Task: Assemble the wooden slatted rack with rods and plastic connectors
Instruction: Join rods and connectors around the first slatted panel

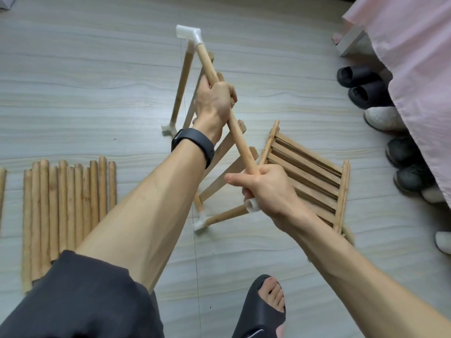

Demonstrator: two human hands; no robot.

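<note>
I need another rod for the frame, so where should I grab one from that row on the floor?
Take the rightmost rod by its far end, coming from its right side. The row lies packed side by side with no gaps, but that one has bare floor beside it, and its far end shows clear.

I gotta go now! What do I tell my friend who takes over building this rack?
Left hand grips the rod high up.
Right hand grips its low end, at a white connector.
Done: the rod's top sits in the corner connector; part of the frame stands on the floor.
Left: likely seat the low end, then use the slatted panel lying at right and the spare rods at left.
</note>
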